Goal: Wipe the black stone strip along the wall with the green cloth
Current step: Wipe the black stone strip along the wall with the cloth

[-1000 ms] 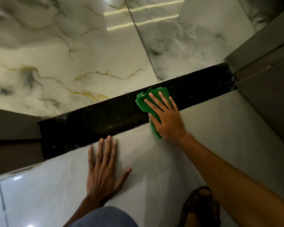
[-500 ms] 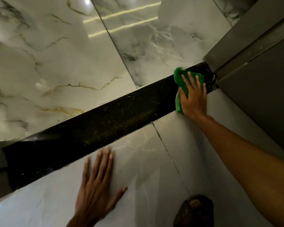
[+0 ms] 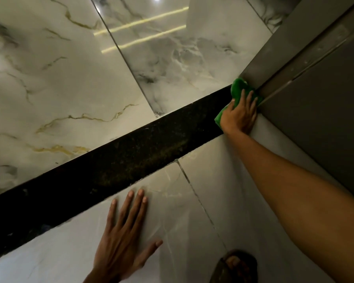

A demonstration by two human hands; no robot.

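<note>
A black speckled stone strip [image 3: 114, 170] runs diagonally from lower left to upper right between the marble wall and the floor tiles. My right hand [image 3: 239, 115] presses the green cloth [image 3: 238, 89] flat on the strip's far right end, against a grey door frame. Most of the cloth is hidden under the palm and fingers. My left hand [image 3: 123, 237] lies flat on the light floor tile just below the strip, fingers spread, holding nothing.
A glossy marble wall [image 3: 90, 68] with gold veins rises behind the strip. The grey door frame and panel [image 3: 315, 88] close off the right side. A foot in a dark sandal [image 3: 235, 266] rests on the floor tiles [image 3: 202, 201] at the bottom.
My right hand has slid the cloth rightward along the strip, from its middle to the end at the door frame. The left hand stayed planted on the tile.
</note>
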